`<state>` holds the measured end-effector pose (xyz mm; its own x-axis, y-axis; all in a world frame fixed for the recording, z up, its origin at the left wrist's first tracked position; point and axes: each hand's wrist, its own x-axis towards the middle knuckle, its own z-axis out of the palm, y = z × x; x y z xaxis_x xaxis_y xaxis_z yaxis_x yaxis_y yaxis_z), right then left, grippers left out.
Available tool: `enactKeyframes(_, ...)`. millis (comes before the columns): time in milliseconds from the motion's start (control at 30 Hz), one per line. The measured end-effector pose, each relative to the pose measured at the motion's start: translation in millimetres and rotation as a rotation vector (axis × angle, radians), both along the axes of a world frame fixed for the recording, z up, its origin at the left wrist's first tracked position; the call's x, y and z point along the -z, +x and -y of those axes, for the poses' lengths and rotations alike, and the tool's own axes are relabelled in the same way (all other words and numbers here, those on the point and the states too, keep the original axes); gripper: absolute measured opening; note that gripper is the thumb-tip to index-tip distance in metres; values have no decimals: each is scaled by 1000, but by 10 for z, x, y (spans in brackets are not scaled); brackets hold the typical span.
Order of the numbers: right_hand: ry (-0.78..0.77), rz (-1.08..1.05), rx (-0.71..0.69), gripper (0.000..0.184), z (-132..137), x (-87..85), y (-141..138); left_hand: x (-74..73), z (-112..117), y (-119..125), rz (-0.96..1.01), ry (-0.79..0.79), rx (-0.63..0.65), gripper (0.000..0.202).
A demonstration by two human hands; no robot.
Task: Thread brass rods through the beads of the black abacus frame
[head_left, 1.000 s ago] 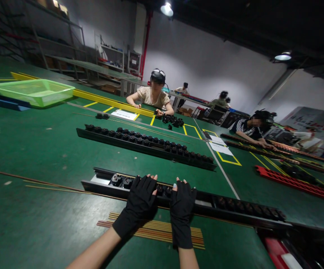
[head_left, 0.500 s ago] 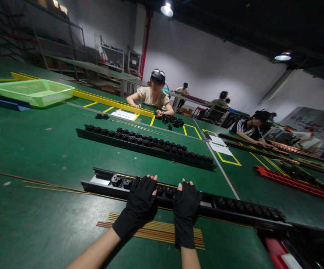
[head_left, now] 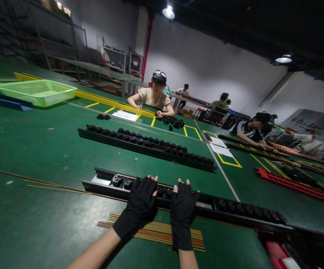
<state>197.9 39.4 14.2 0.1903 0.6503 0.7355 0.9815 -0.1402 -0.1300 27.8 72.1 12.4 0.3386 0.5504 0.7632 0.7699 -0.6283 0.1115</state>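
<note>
Warehouse-type hall, white walls, ceiling lamps, metal shelving at the back. A long green worktop (head_left: 38, 157) ran across the view with yellow tape boxes marked on it. The print on the paper sheet (head_left: 125, 115) and the wall poster (head_left: 313, 127) was too small and blurred to read; no brand was legible.

The near black rail (head_left: 103, 185) lay crosswise just in front of the person, with black rollers (head_left: 117, 180) seated in its channel. The left hand (head_left: 142, 198) and right hand (head_left: 182, 201), both in black fingerless gloves, lay flat on top of that rail side by side. Each grip was slack: fingers stretched out over the rail, not closed round anything. A bundle of thin yellow and copper rods (head_left: 156, 229) lay under the wrists, and loose copper rods (head_left: 38, 181) trailed off to the left.

A second black rail (head_left: 147, 144) full of rollers lay farther back, with a green mesh basket (head_left: 35, 91) far left and a red rail (head_left: 293, 185) at right. A co-worker (head_left: 155, 97) leaned on the far edge, with more people beyond.

Versus half a second earlier, the right hand had slid slightly left, back toward the left hand. The left hand had stayed put, and the view had tilted a little.
</note>
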Motion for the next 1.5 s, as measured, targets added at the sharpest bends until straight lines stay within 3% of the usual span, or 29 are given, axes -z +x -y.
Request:
enactKeyframes(200,49,115,26,47,-6,-17,-64,13,13,7,9,-11,2,38)
enactKeyframes(367,35,197,-82,42,-3,-1,-113,31,8,-1,1,-7,3,39)
enactKeyframes(600,52,190,-92,44,12,-29,-137,45,0,7,-2,-5,-16,39)
enactKeyframes(733,-16,183,-72,49,23,-62,-225,40,-6,15,7,5,-22,38)
enactKeyframes(933,-26,203,-174,45,3,20,-248,-5,34,23,13,-33,-10,41)
enactKeyframes(1300,1,142,-148,50,-4,12,-334,15,3,12,15,1,5,41)
enactKeyframes(1500,-41,106,-221,47,-18,97,-425,55,10,13,55,-67,29,48)
